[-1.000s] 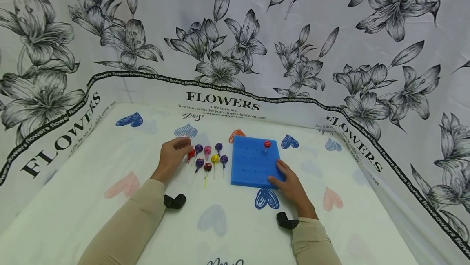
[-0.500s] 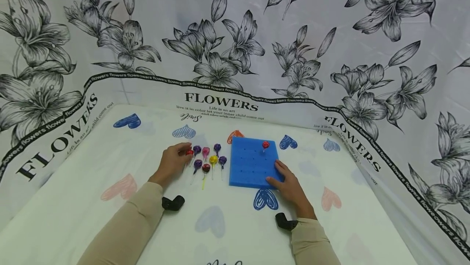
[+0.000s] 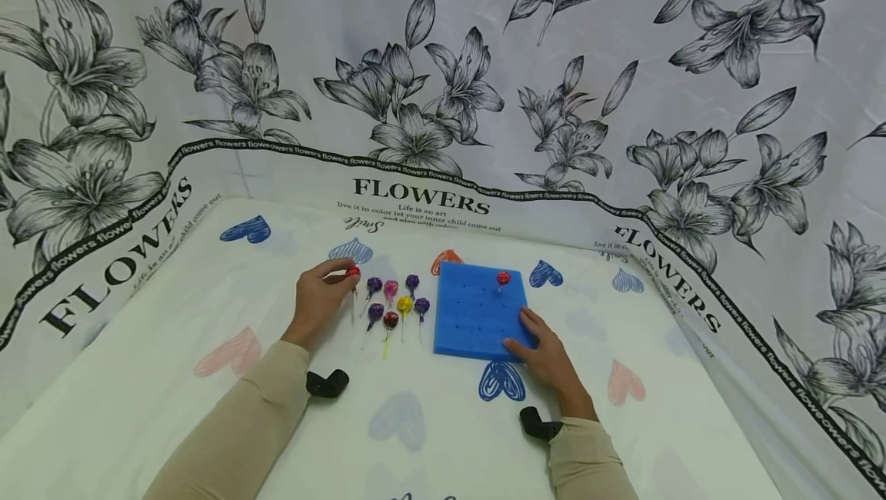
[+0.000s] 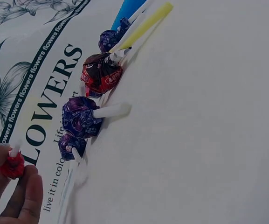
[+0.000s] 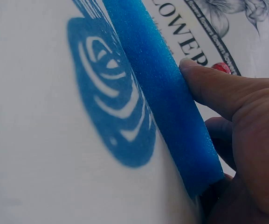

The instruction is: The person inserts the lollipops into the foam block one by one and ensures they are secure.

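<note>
My left hand (image 3: 320, 298) pinches a red lollipop (image 3: 353, 271) by its wrapped head, its white stick hanging down; the left wrist view shows the red head (image 4: 13, 164) between thumb and fingers. Just right of that hand lie several lollipops, among them a pink one (image 3: 391, 289), a yellow one (image 3: 404, 304), a dark red one (image 3: 391, 320) and purple ones (image 3: 374, 311). My right hand (image 3: 550, 354) rests on the lower right corner of a blue foam block (image 3: 471, 315) with small holes, thumb on top. Another red lollipop (image 3: 504, 278) stands in the block's upper right.
A white cloth (image 3: 291, 438) printed with hearts covers the surface. Behind it hangs a curtain (image 3: 484, 8) with black flower drawings and lettering. Black devices are strapped at the left wrist (image 3: 328, 384) and right wrist (image 3: 540, 424).
My left hand has taken hold of the red lollipop at the group's left end and raised it slightly, with its stick now visible below the fingers. My right hand stays at the block.
</note>
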`<state>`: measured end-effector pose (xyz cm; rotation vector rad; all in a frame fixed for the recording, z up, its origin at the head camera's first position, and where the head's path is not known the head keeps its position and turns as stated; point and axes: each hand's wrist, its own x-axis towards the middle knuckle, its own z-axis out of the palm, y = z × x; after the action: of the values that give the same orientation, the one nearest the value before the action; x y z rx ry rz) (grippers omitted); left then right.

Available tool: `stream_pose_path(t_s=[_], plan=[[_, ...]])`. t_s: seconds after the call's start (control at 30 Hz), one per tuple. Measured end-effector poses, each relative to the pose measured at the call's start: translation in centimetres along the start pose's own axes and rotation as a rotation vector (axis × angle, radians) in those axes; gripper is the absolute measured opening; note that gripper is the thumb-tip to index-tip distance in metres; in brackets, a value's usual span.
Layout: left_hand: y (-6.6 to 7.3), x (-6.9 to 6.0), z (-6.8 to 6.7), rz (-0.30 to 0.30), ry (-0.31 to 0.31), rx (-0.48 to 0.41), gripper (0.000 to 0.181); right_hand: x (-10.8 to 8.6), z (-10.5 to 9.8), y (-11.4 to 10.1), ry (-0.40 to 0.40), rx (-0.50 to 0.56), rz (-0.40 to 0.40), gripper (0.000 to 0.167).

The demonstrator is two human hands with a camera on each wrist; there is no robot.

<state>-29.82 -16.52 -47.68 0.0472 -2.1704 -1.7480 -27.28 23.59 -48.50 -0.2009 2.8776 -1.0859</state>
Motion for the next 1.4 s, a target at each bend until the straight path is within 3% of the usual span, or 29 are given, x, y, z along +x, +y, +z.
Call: stream_pose_path(t_s=[0.17, 0.27, 0.37, 0.47, 0.73, 0.93, 1.4], plan=[[0.8, 0.2, 0.0, -0.088, 0.015, -0.131, 0.042, -0.1, -0.1, 0.0, 0.007, 0.003, -0.008, 0.077], [1.3, 0.3, -0.1, -0.136, 0.005, -0.154, 0.043, -0.1, 0.0, 0.0, 0.011, 0.008, 0.002, 0.077], [1.9, 0.2, 0.0, -0.147, -0.009, -0.199, 0.04, -0.1, 0.0, 0.1, 0.012, 0.009, 0.0, 0.077], [2.7, 0.2, 0.1, -0.134, -0.02, -0.246, 0.039, 0.1, 0.0, 0.0, 0.021, 0.008, -0.011, 0.077], [4.4, 0.1, 0.9, -0.127, -0.021, -0.267, 0.044, -0.2, 0.1, -0.1, 0.03, 0.022, -0.023, 0.076], [6.3, 0.6, 2.0, -0.061, -0.03, -0.329, 0.04, -0.1, 0.3, 0.2, 0.042, 0.029, -0.037, 0.076], [11.3, 1.8, 6.1, 0.043, -0.123, -0.426, 0.038, -0.2, 0.3, 0.3, 0.046, 0.028, -0.045, 0.076]])
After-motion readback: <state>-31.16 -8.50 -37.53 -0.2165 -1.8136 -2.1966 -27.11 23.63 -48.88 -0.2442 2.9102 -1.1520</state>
